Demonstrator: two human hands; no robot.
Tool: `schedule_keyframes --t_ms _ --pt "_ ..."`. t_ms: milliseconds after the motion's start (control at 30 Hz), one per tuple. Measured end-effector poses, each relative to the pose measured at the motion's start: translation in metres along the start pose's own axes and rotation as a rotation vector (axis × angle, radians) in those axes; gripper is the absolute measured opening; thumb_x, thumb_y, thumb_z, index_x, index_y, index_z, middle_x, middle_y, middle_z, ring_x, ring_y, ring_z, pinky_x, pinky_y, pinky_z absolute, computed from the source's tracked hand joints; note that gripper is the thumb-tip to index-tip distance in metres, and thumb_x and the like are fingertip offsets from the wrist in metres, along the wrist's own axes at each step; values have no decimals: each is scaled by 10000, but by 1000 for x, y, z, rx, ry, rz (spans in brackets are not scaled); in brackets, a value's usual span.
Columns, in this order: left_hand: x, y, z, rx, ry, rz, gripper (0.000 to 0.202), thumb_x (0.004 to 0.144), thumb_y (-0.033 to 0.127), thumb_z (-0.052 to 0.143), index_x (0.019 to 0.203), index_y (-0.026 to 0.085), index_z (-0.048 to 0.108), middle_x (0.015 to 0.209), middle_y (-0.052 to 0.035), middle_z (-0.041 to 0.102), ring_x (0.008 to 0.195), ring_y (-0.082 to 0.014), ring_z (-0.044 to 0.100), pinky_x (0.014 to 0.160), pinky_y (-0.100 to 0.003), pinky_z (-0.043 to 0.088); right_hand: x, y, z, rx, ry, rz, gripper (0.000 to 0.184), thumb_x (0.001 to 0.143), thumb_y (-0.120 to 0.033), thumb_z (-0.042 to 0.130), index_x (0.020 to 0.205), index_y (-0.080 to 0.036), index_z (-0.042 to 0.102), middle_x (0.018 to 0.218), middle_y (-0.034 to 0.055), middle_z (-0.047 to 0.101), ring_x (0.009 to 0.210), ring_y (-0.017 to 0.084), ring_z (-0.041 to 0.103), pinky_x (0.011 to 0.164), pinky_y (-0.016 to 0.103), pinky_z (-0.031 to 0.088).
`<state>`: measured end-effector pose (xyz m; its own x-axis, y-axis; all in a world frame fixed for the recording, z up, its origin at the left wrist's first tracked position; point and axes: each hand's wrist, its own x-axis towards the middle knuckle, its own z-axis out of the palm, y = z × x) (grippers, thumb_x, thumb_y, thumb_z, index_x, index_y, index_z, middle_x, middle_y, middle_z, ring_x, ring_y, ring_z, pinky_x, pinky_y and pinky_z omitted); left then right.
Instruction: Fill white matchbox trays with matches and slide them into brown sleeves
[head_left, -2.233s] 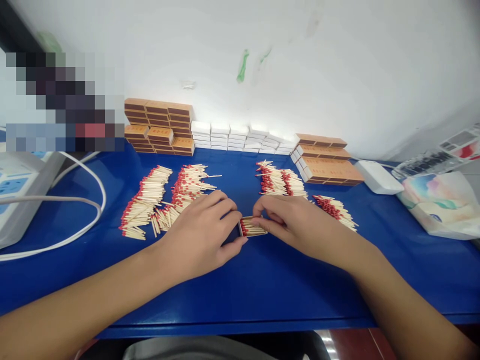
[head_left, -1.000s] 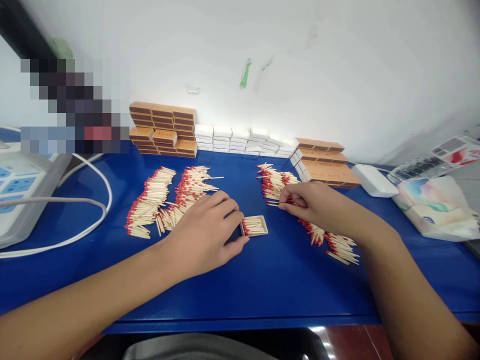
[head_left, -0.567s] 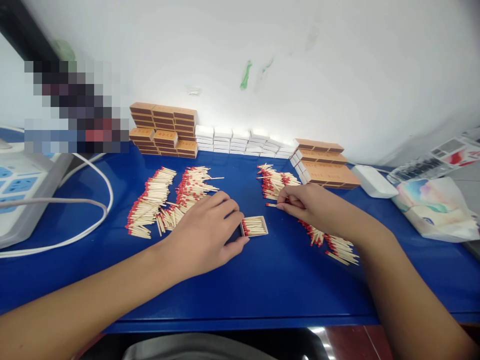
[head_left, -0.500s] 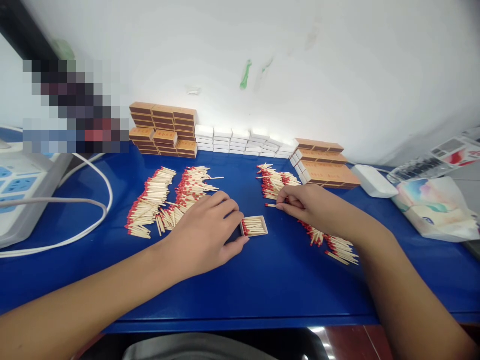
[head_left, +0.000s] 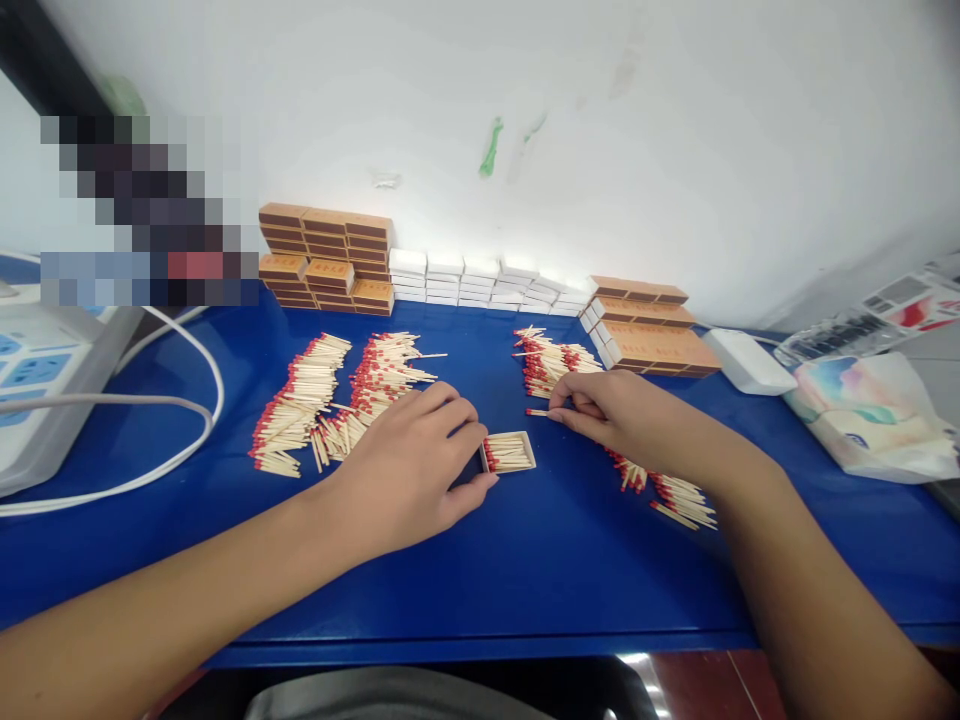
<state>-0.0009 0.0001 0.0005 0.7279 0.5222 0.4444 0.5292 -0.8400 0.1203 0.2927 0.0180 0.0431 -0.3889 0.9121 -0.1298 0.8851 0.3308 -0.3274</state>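
A small open matchbox tray (head_left: 509, 452) holding red-tipped matches lies on the blue table (head_left: 480, 570). My left hand (head_left: 409, 465) rests curled at the tray's left end, thumb and fingers touching it. My right hand (head_left: 607, 412) is closed in a pinch on a few matches (head_left: 536, 412) just right of and above the tray, beside the right-hand pile of matches (head_left: 551, 364). More matches (head_left: 671, 495) lie spread under my right forearm.
Two rows of matches (head_left: 330, 395) lie left of centre. Brown matchbox sleeves (head_left: 326, 258), white trays (head_left: 480, 279) and more brown boxes (head_left: 649, 335) line the wall. A power strip with cable (head_left: 45, 385) sits left; a white adapter (head_left: 748, 361) and tissue pack (head_left: 874, 412) right.
My right hand left the tray, reached to the right-hand match pile, pinched some matches and is drawing them slightly leftward. My left hand stayed on the tray.
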Motion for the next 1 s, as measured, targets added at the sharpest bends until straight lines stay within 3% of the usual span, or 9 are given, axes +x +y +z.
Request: schedule_keyframes --t_ms 700,1000 --pt "1 0 -1 -4 -18 -3 284 1077 392 665 1108 132 775 1114 -120 785 1125 -299 694 1022 -487 608 -1 5 3 -19 13 3 248 1065 -449 561 990 -255 695 665 -26 561 579 173 490 577 300 339" --pt "0 0 -1 1 -14 -5 280 1076 402 665 1110 146 773 1120 -117 786 1137 -301 693 1023 -481 604 0 0 1 -4 -4 -6 254 1060 -402 552 942 -239 706 625 -24 550 558 175 477 619 316 365"
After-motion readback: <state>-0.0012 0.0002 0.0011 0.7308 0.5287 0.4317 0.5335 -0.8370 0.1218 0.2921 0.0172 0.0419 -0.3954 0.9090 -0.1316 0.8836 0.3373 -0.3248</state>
